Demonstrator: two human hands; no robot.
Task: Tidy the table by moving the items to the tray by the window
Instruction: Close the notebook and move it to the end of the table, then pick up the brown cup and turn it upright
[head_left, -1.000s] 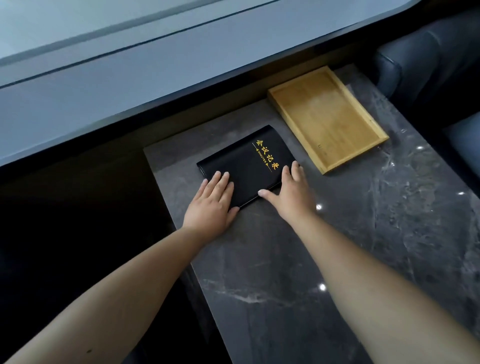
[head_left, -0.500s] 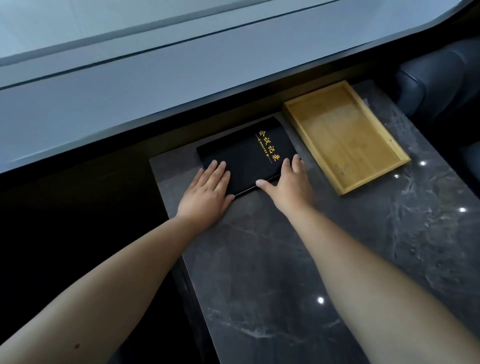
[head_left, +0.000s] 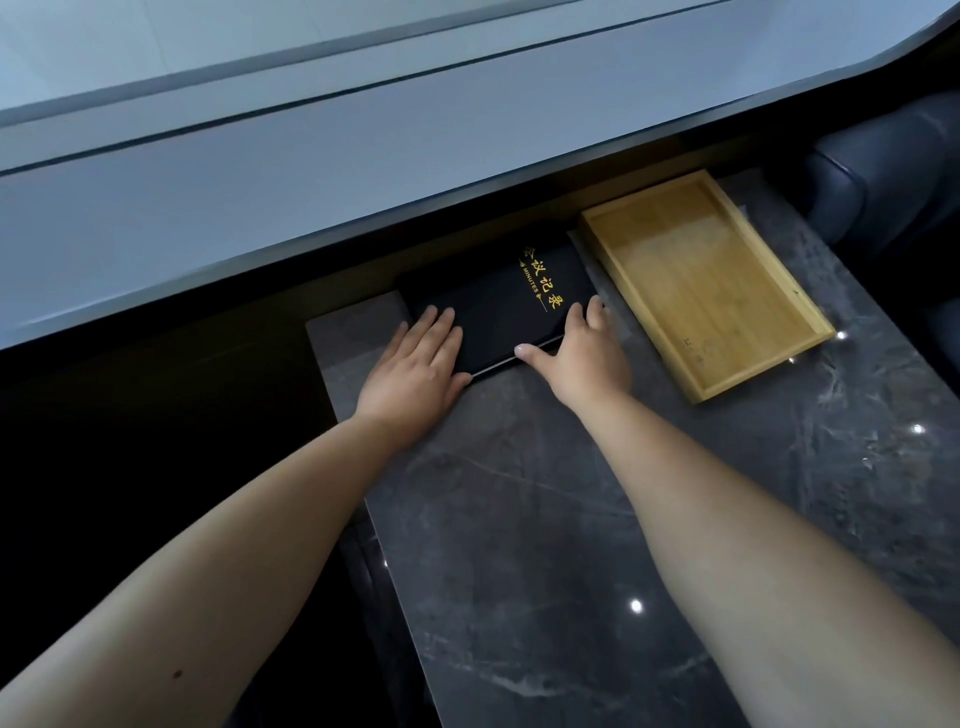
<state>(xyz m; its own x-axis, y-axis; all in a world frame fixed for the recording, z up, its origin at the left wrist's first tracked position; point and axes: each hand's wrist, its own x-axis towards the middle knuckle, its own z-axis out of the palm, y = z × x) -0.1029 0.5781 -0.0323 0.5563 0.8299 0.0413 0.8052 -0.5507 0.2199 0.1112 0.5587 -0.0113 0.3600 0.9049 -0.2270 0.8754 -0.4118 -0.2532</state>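
A black notebook (head_left: 506, 306) with gold lettering lies flat at the far end of the dark marble table (head_left: 571, 519), against the sill. My left hand (head_left: 415, 369) rests flat on its near left corner, fingers spread. My right hand (head_left: 582, 353) presses on its near right corner, thumb along the near edge. Just to the right of the notebook sits a wooden tray (head_left: 753, 364) with nothing in it, under the window.
A grey window sill (head_left: 363, 171) runs across the back. A dark blue upholstered seat (head_left: 893, 171) stands at the far right. Left of the table it drops into dark shadow.
Both hands have slid the notebook away from me across the table, up to the far edge by the sill. The tray has not moved.
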